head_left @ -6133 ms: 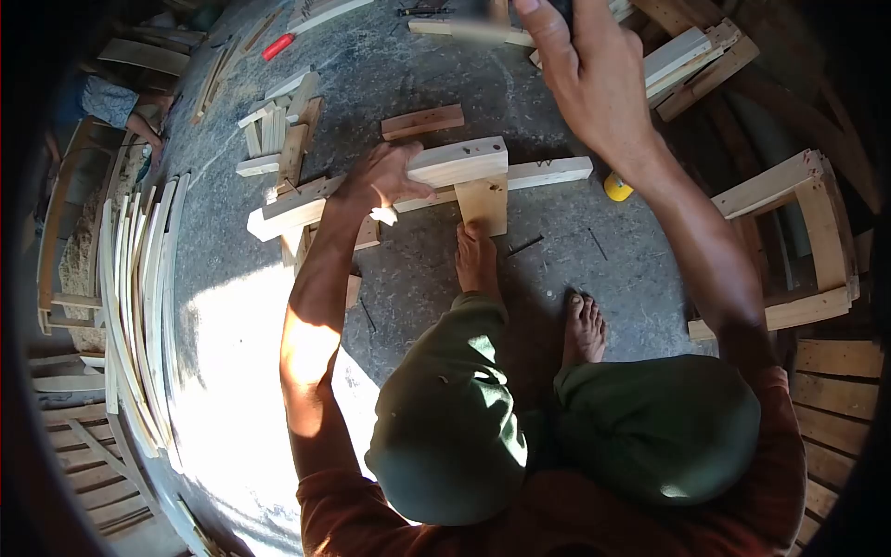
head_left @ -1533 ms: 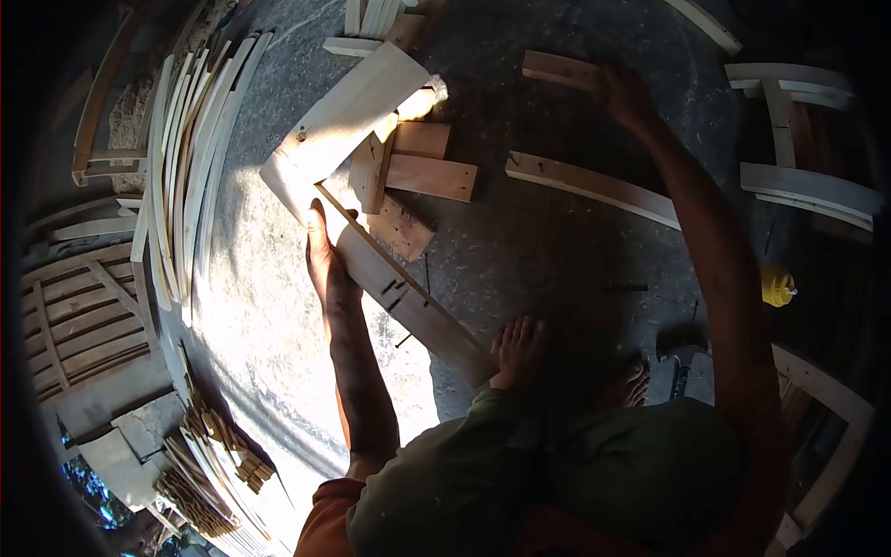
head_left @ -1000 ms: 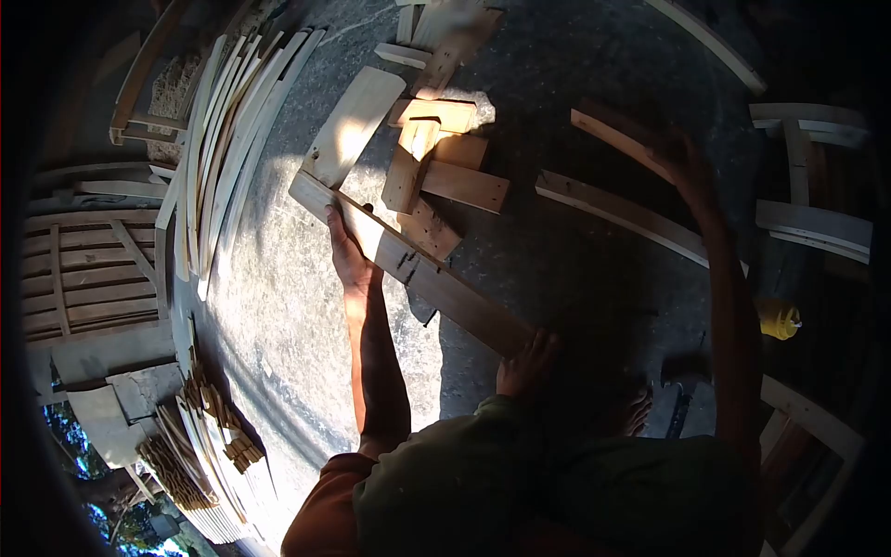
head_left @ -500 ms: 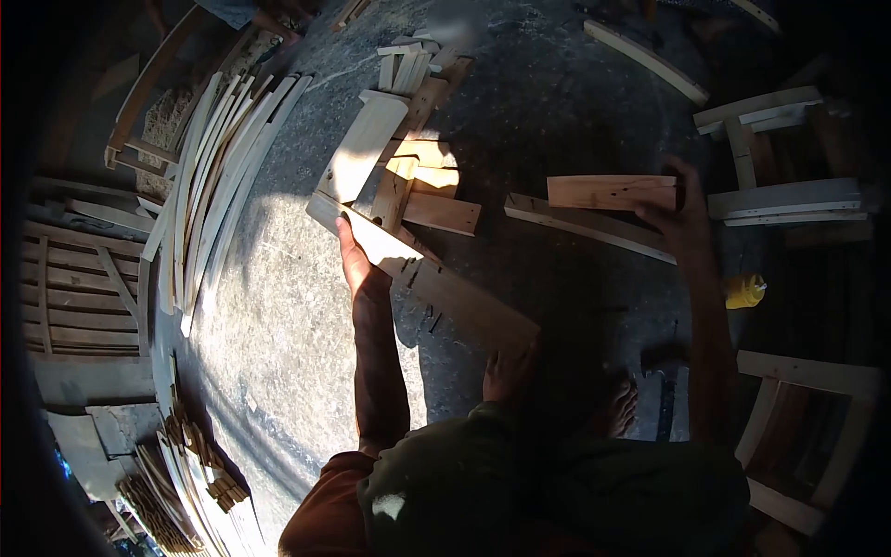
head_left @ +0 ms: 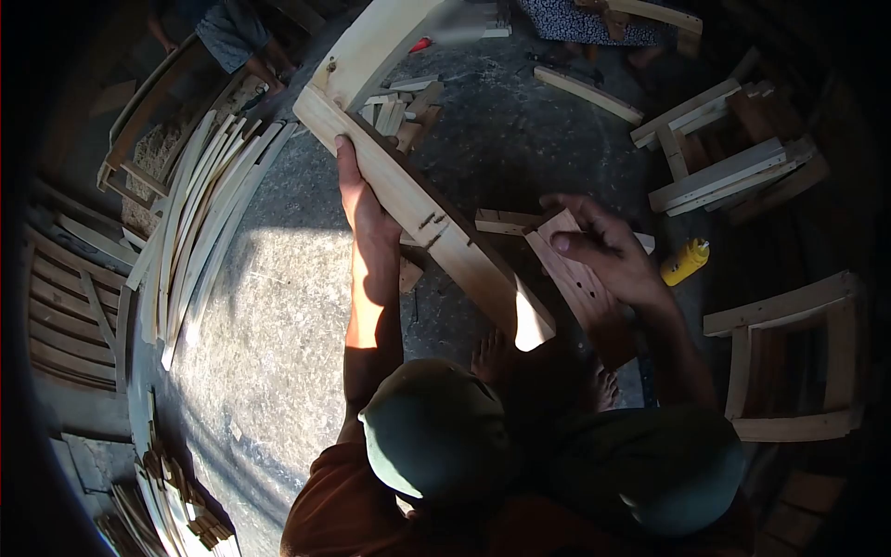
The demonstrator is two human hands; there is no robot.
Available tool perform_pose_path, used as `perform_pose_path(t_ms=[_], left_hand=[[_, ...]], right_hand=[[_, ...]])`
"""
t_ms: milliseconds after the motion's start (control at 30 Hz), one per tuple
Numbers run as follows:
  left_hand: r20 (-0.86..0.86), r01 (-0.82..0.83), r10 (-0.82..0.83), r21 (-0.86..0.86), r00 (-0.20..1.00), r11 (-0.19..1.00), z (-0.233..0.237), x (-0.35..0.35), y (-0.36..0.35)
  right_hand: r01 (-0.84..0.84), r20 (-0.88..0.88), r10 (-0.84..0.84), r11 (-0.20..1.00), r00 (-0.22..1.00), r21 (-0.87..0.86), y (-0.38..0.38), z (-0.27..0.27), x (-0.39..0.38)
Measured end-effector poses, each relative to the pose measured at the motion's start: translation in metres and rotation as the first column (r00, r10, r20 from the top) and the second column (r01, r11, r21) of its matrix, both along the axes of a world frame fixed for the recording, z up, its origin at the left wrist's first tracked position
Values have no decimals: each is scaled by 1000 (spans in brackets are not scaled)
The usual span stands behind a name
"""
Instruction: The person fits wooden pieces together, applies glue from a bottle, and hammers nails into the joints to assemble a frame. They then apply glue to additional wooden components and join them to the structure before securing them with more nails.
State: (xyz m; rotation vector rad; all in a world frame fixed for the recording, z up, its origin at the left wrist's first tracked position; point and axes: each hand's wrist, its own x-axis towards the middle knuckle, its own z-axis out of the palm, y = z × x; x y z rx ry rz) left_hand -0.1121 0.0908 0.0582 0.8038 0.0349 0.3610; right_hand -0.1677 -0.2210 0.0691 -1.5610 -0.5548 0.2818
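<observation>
My left hand [head_left: 367, 209] is wrapped round the edge of a long pale wooden board [head_left: 399, 176], thumb on its upper face. A broad curved wooden piece [head_left: 367, 51] meets that board at its far end. Several short dark marks, perhaps nails, show near the board's middle; its near end lies by my foot [head_left: 492, 357]. In my right hand [head_left: 608, 251] is a short wooden board [head_left: 580, 278], gripped near its upper end and tilted, with dark holes in its face. Another wooden strip [head_left: 501, 221] lies on the floor behind it.
Long thin strips [head_left: 213, 213] lie at left. Wooden frames [head_left: 803, 427] stand at right, near a yellow bottle [head_left: 685, 262]. Short offcuts [head_left: 394, 110] lie beyond the held board. One person in shorts [head_left: 237, 42] is at far left; another in patterned cloth [head_left: 599, 28] is at the top.
The long board and its curved piece have risen closer to me in my left hand. My right hand has brought the short board inward to the left and turned it from level to steeply slanted.
</observation>
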Motion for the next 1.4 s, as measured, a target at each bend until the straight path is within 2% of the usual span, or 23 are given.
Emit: perform_pose_path(t_ms=[33, 133, 200, 333, 400, 433, 500, 633, 667, 700, 733, 800, 867, 933, 1000, 1033, 1100, 1133, 1167, 1233, 1300, 1367, 1400], left_hand=[[16, 3, -3, -12, 1000, 1000, 13, -4, -11], [39, 21, -22, 29, 999, 999, 49, -14, -36], [31, 14, -17, 86, 999, 996, 65, -19, -48], [39, 40, -46, 151, 998, 988, 80, -20, -64], [55, -12, 2, 175, 998, 985, 83, -18, -73], [50, -1, -9, 186, 999, 983, 81, -14, -74], [85, 38, -55, 193, 995, 981, 77, -9, -75], [9, 0, -3, 295, 1000, 956, 71, -5, -87], [-1, 11, -11, 295, 1000, 955, 70, -2, -89], [-58, 78, -61, 349, 996, 934, 70, 1, -91], [-120, 146, -106, 396, 987, 907, 70, 3, -95], [-182, 124, -49, 428, 982, 895, 63, 14, -109], [-214, 139, -43, 458, 976, 878, 52, 23, -114], [-308, 279, -148, 440, 940, 854, 36, 34, -118], [-325, 312, -179, 424, 929, 850, 15, 51, -121], [-334, 333, -199, 412, 921, 848, 7, 59, -122], [-372, 374, -223, 407, 901, 833, -6, 72, -121], [-401, 414, -248, 405, 882, 815, -11, 78, -120], [-429, 451, -271, 401, 862, 797, -16, 84, -118], [-456, 471, -283, 379, 844, 796, -19, 93, -115], [-442, 506, -305, 464, 844, 728, -20, 97, -115], [-441, 503, -299, 477, 847, 721, -20, 98, -112], [-456, 536, -322, 491, 830, 687, -21, 103, -110]], right_hand=[[-8, -17, 8, 1000, 1000, 8, 5, 4, -6], [6, 86, -10, 999, 996, 44, 9, -2, -12], [96, 174, -71, 985, 982, -141, 7, 6, -22], [82, 136, -74, 995, 988, -55, 0, -2, -29], [146, 231, -117, 983, 966, -113, -5, -2, -33], [156, 225, -130, 982, 966, -102, -7, -4, -33], [97, 166, -86, 994, 982, -59, -11, -7, -33], [104, 154, -98, 994, 983, -29, -13, -23, -30], [110, 148, -116, 993, 982, 45, -11, -33, -27], [117, 143, -134, 986, 981, 119, -10, -41, -23], [125, 130, -140, 985, 982, 117, -11, -45, -22], [97, -64, -89, 987, 994, 131, -14, -55, -18], [83, -85, -71, 986, 994, 145, -13, -71, -12], [70, -97, -55, 985, 994, 161, -13, -84, -11], [54, -230, -12, 983, 973, 174, -12, -92, -12], [53, -235, -12, 984, 972, 171, -13, -97, -11], [-14, -131, 16, 1000, 991, 18, -14, -108, -12], [-21, -138, 23, 1000, 990, 15, -15, -112, -14], [-60, -89, 51, 992, 995, -108, -17, -114, -16], [-119, -55, 109, 964, 993, -236, -18, -125, -19], [-141, 120, 173, 962, 978, -236, -12, -153, -19], [-152, 135, 190, 956, 972, -251, 1, -207, -20], [-144, 157, 191, 952, 969, -269, 6, -205, -20]])
